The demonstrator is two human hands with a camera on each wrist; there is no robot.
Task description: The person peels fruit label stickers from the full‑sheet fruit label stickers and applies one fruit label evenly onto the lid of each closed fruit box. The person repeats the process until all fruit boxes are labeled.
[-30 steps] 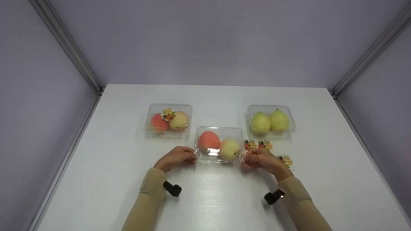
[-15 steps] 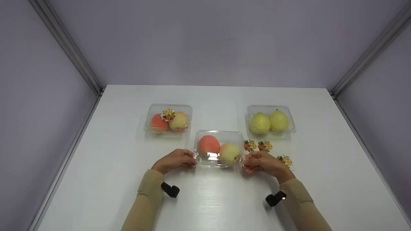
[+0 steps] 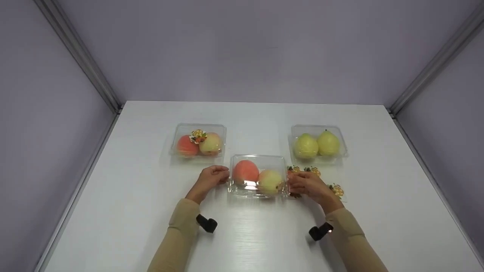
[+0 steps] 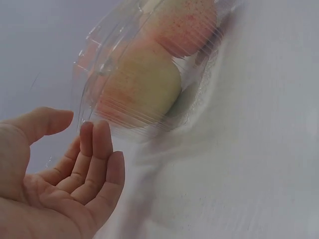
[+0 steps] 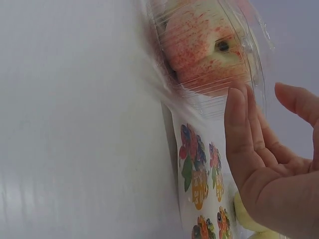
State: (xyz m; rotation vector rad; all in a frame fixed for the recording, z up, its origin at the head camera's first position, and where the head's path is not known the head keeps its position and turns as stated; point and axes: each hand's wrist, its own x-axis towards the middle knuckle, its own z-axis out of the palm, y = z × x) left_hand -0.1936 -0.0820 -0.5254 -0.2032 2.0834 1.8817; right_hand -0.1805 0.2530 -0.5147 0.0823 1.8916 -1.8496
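A clear plastic clamshell box (image 3: 270,161) with two peach-like fruits, one orange-red (image 3: 246,171) and one pale (image 3: 270,181), sits on the table between my hands. My left hand (image 3: 209,180) is at the box's left side; in the left wrist view its thumb stands apart from the loosely bent fingers (image 4: 102,142), whose tips are close to the plastic. On the other side, my right hand (image 3: 312,189) has its fingertips (image 5: 236,102) at the box's right wall, thumb apart. Whether either hand touches the plastic, I cannot tell. Under the right hand lies a sheet of fruit stickers (image 3: 336,189), partly hidden.
Back left stands another clear box (image 3: 181,128) holding two similar fruits, with a fruit sticker (image 3: 198,136) on its lid. A box (image 3: 298,129) with two yellow-green pears (image 3: 328,142) stands back right, behind the sticker sheet. Walls enclose the white table (image 3: 245,234).
The box slid slightly toward me, then stopped. Both hands have since shifted a little away from me along its sides, and the left hand's hold has loosened.
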